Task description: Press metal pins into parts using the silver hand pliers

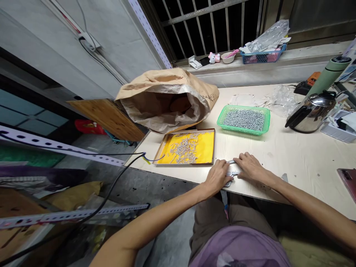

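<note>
Near the front edge of the table, my left hand (217,177) grips the left side of a small grey metal bracket-like part (233,173). My right hand (251,167) has its fingers bent onto the right side of the same part. Fingers cover much of it, so its full shape is hidden. Just left of my hands lies a shallow tray (206,144) with a yellow lining, holding a loose heap of small silver screw-like pieces (185,148). Farther back, a green plastic basket (267,119) is filled with similar silver pieces (244,119).
A large brown paper sack (167,79) lies with its mouth facing me behind the tray. At the right stand a steel kettle (314,113) and a green flask (329,76). A phone (349,180) rests at the right edge. A black cable (111,185) crosses at left.
</note>
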The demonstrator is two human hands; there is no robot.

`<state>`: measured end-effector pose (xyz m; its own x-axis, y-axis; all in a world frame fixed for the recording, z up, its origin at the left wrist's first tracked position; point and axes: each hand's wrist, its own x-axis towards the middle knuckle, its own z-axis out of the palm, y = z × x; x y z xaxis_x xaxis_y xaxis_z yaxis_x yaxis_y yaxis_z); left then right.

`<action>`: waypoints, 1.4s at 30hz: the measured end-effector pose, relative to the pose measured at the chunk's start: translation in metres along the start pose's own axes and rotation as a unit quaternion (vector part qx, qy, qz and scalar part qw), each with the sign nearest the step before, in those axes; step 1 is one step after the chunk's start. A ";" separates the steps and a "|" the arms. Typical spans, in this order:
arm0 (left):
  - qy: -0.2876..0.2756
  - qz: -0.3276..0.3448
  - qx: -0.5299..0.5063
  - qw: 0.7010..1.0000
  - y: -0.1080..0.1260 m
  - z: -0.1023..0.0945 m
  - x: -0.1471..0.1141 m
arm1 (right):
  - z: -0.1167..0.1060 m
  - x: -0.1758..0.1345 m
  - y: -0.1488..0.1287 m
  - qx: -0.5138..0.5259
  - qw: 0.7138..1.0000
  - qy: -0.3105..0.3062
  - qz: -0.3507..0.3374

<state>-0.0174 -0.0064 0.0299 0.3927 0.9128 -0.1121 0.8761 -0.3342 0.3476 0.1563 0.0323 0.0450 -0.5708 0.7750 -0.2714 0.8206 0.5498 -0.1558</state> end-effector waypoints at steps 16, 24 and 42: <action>-0.099 0.009 0.072 0.992 0.017 0.002 0.029 | 0.001 -0.008 -0.005 0.010 0.999 -0.037 0.010; 0.058 0.074 0.011 0.996 0.014 0.039 0.001 | -0.002 -0.007 0.021 0.041 0.998 -0.002 -0.041; 0.125 0.120 -0.037 0.984 0.029 0.075 -0.046 | 0.009 0.030 -0.051 -0.058 0.947 0.056 -0.311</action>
<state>0.0107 -0.0759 -0.0241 0.4969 0.8420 0.2100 0.7402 -0.5376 0.4039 0.0970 0.0247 0.0359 -0.9475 0.3144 -0.0577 0.3195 0.9364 -0.1453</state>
